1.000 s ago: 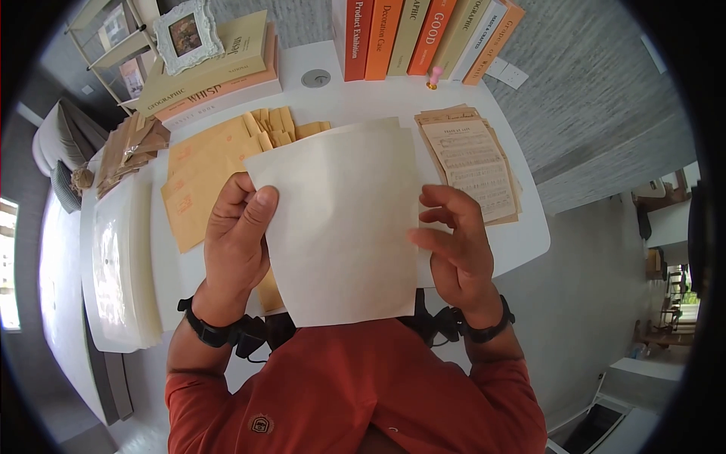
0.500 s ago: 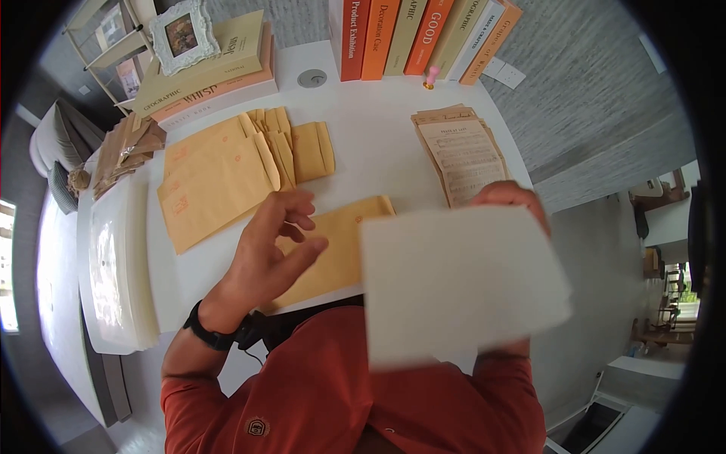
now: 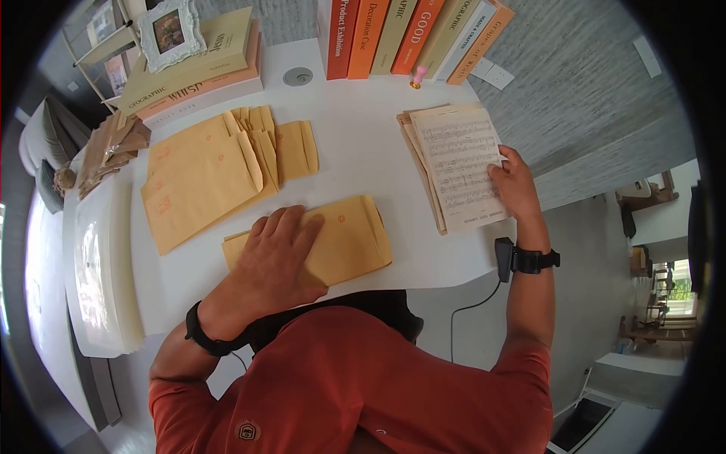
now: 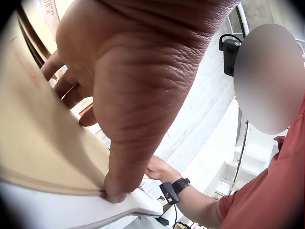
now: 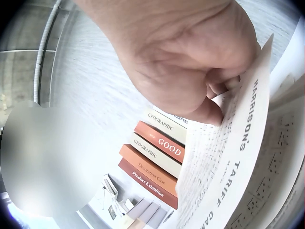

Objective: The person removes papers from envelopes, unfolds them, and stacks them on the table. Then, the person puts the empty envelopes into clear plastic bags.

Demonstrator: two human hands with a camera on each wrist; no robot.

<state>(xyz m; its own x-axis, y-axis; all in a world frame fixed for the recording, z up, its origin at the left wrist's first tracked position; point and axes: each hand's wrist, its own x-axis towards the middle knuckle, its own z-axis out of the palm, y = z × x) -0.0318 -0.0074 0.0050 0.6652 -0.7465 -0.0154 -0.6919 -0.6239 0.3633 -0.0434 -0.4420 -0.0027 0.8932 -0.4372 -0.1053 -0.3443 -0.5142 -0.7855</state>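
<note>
A sheet of printed music (image 3: pixel 460 163) is pinched at its right edge by the right hand (image 3: pixel 516 188), right of centre in the head view; the thumb is set on the printed face, with the other fingers partly hidden. The left hand (image 3: pixel 272 261) is spread over a brown envelope (image 3: pixel 352 238), lower centre, and nothing is gripped by it.

The sheet is judged light, limp and easily creased or torn; it is best taken near an edge, thumb above and fingers below, with care that no second sheet is dragged along from the stack of sheets (image 3: pixel 409 129) beneath. The envelope is judged light but somewhat stiffer, and is best held by a long side.

Seven standing books (image 3: pixel 416 38) are counted at the top of the frame, three lying books (image 3: pixel 189 87) at upper left, one picture frame (image 3: pixel 168 32) upon these, and one pink pin (image 3: pixel 417 77). The sheets and the pile of envelopes (image 3: pixel 200 178), left of centre, overlap too much to be counted.
</note>
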